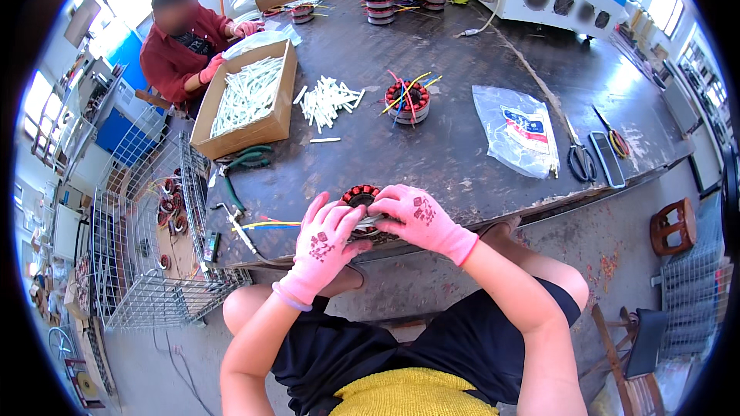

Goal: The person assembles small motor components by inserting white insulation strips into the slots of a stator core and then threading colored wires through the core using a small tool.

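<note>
Stator winding (361,197) sits at the table (432,146) edge, clasped by both pink-gloved hands, left (327,240) and right (416,214). Its coloured wires (266,224) trail left and could snag the pliers (245,160).

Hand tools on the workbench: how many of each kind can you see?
Scissors: 1
Green-handled pliers: 1
Yellow-and-red-handled cutters: 1
Total: 3
</note>
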### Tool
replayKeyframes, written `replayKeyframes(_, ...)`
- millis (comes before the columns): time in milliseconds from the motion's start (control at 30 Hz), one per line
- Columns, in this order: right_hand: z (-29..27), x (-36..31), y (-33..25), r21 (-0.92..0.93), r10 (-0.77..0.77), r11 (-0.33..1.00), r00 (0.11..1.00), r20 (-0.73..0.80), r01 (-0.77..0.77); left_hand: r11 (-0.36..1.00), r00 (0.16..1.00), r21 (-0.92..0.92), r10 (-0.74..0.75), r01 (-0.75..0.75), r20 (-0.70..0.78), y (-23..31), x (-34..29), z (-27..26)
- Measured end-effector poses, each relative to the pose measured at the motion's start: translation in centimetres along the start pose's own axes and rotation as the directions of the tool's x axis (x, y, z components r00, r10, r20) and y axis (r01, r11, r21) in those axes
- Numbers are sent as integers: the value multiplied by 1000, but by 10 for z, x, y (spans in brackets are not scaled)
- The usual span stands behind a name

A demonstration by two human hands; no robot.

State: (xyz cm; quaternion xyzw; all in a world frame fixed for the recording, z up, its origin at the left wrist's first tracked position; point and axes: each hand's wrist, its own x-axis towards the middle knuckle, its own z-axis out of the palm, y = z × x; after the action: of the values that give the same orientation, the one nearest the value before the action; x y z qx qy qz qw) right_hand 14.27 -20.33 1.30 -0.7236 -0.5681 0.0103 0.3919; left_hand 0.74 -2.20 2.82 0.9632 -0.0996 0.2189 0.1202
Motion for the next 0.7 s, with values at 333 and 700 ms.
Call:
replayKeyframes(333, -12, 10, 10, 107, 7, 994, 983, 183, -27, 994, 996, -60, -91, 90, -15, 2, 0, 10)
replayKeyframes(700, -13, 14, 16, 215, -39, 976, 973, 227, -11, 989, 994, -97, -113, 113, 1, 3, 2, 11)
